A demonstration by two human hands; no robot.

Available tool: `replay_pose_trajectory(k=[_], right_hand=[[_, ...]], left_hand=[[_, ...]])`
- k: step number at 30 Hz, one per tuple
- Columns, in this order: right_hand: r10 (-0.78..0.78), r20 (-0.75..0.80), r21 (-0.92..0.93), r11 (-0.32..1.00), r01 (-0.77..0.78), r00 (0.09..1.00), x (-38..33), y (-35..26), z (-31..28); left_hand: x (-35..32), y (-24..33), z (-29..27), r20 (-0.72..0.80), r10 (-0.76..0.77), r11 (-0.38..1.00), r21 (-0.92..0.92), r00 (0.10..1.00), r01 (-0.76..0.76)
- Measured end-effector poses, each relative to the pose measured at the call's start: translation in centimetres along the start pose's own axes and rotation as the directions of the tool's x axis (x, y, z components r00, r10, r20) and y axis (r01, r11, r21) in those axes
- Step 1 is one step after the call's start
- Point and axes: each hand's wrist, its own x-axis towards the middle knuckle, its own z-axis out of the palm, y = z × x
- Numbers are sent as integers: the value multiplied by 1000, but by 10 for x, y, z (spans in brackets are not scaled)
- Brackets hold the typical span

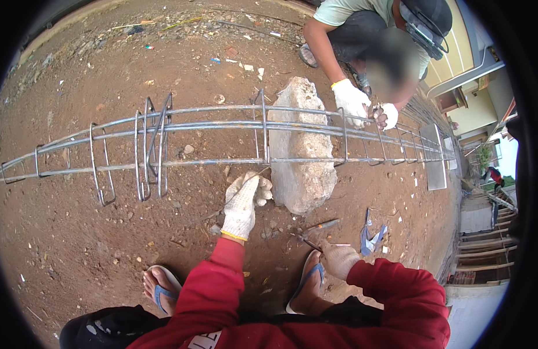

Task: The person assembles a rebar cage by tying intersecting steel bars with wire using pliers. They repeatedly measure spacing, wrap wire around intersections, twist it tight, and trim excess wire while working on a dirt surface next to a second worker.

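I see my left hand (244, 203), in a knitted white glove with a yellow cuff, reaching out over the bare dirt ground (77, 232) toward the lower bar of the rebar cage (193, 125). Its grip is pinched around a thin strand of tie wire (249, 177), which curves up toward the bar just beside the concrete chunk (301, 151). My right hand (338, 259), gloved the same way, rests low near my right foot and closes loosely on a slim dark tool (311, 243) whose tip points out over the soil; I cannot tell what kind of tool it is.

The cage lies on its side across the middle of the ground, long ribbed steel bars threaded through rectangular stirrups, several bunched together left of centre. It rests on the rough, pale, pitted chunk, which I judge keeps the bars lifted clear so hands can get around them.

Across the cage a co-worker's gloved hands (362, 107) grip the upper bar. A screwdriver-like tool (324, 224) and a blue scrap (370, 235) lie on the dirt near my right hand. The soil is reddish, packed and strewn with pebbles. I wear blue sandals (164, 291).
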Motion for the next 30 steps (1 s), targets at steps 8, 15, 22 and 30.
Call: replay_pose_trajectory(k=[8,15,22,30], right_hand=[[-225,-223,-69,974,215,949,-92,-71,-135],[-141,-359,-148,985,93,923,-91,-168,-197],[-84,-348,-282,959,-19,934,-72,-200,-225],[146,-250,-258,943,-212,957,-58,-227,-240]], left_hand=[[13,-10,-8,60,-255,962,-86,965,259],[14,-46,-10,188,-374,899,-168,908,405],[-8,-37,-4,322,-393,793,-356,862,494],[-2,-9,15,517,-411,636,-428,751,643]])
